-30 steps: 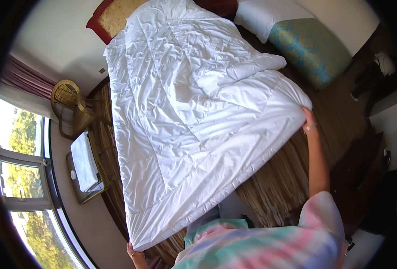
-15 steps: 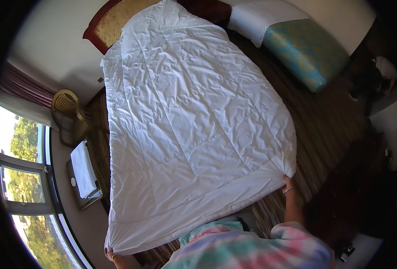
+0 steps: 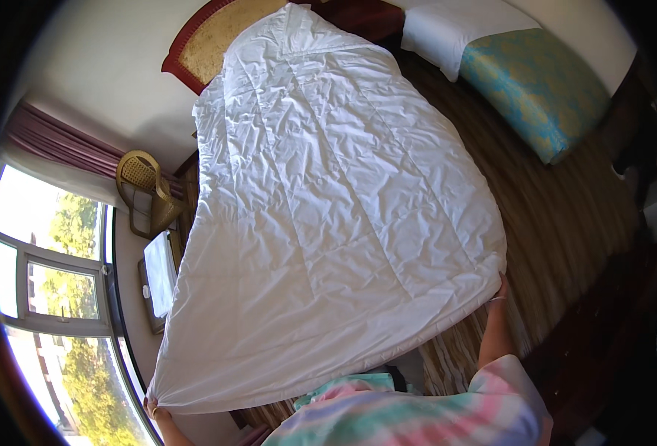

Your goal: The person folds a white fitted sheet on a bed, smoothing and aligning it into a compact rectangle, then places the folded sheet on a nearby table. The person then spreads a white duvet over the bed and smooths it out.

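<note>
The left grip [image 3: 153, 407] is clenched on the near-left corner of a white quilted comforter [image 3: 328, 201], and the right grip [image 3: 501, 288] grasps its near-right corner, the fingers there partly hidden by fabric. Between the two, the near edge runs in a shallow curve just in front of the person's body; creases fan out from the left corner. The comforter fills the middle of the view, its stitched lines running lengthwise, its far part wrinkled, its far end lying just before a headboard.

Around it shows a floor [image 3: 566, 215] with brown streaked wood grain, dark toward the right. A pale wall [image 3: 113, 67] rises at the upper left, and below it a framed window [image 3: 64, 293] looks out on green trees. At the upper right stands a second bed with white bedding [image 3: 447, 33] and a teal-and-gold patterned bed runner [image 3: 532, 89] across it. The person's tie-dye shirt [image 3: 410, 416], in pink, green and lilac, spreads along the lower edge. The headboard [image 3: 209, 48] has a red frame around a gold panel. A mauve curtain [image 3: 61, 145] hangs beside the window, next to a wicker armchair [image 3: 141, 175]. Near that chair, a small desk [image 3: 155, 321], partly covered by the comforter, carries a flat white item [image 3: 160, 271]. A thin bracelet [image 3: 498, 299] circles the right wrist.
</note>
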The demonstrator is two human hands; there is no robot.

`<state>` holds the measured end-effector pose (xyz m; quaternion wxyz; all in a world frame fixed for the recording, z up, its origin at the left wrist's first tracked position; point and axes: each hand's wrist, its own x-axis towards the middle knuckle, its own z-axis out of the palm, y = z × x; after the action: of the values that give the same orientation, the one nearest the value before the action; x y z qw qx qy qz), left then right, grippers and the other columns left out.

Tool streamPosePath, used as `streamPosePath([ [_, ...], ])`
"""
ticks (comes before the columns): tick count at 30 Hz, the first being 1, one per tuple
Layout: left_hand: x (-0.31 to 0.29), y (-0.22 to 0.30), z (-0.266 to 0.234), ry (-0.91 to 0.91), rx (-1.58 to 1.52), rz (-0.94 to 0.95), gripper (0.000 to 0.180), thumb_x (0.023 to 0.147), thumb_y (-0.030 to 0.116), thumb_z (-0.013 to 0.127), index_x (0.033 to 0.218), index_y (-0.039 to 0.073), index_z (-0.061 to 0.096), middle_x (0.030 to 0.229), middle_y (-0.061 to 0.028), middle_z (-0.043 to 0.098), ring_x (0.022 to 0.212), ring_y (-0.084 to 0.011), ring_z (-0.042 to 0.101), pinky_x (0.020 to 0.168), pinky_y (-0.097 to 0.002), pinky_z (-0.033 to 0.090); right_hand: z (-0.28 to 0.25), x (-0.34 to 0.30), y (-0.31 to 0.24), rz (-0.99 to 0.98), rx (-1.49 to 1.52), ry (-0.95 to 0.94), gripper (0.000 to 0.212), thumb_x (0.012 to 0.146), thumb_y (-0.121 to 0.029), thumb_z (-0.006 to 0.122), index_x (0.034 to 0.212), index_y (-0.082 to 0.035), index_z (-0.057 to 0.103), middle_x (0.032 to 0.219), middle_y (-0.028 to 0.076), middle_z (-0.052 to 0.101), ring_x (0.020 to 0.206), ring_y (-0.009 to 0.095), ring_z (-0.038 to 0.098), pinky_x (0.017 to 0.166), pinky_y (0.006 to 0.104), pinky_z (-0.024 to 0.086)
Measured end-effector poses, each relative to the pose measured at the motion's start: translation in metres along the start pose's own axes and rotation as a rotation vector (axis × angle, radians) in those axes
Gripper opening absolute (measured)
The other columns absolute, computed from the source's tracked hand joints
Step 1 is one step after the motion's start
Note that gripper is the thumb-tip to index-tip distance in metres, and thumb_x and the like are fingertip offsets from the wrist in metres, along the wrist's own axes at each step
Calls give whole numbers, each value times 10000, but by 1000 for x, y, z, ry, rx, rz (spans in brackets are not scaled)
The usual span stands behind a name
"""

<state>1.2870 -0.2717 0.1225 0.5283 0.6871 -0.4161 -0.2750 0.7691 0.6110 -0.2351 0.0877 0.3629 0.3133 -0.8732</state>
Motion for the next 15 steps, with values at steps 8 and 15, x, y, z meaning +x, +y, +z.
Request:
streamPosePath([
  [8, 16, -110, -13, -286, -219, -196, 581, 750, -155, 394, 1198, 197, 509, 1282, -151, 406, 1092, -283, 460, 925, -365, 397, -48, -64, -76, -152, -245, 162, 430, 780, -329, 591, 1109, -57, 543, 1067, 79, 588, 995, 248, 534, 868, 385, 432],
  [15, 68, -229, -43, -333, -237, -314, 741, 756, -207, 389, 1281, 314, 440, 1361, -97, 337, 1116, -212, 431, 947, -330, 347, -100, -51, 37, -131, 86, 957, 274, 831, -358, 489, 834, -93, 559, 672, 15, 582, 508, 108, 524, 390, 213, 438],
])
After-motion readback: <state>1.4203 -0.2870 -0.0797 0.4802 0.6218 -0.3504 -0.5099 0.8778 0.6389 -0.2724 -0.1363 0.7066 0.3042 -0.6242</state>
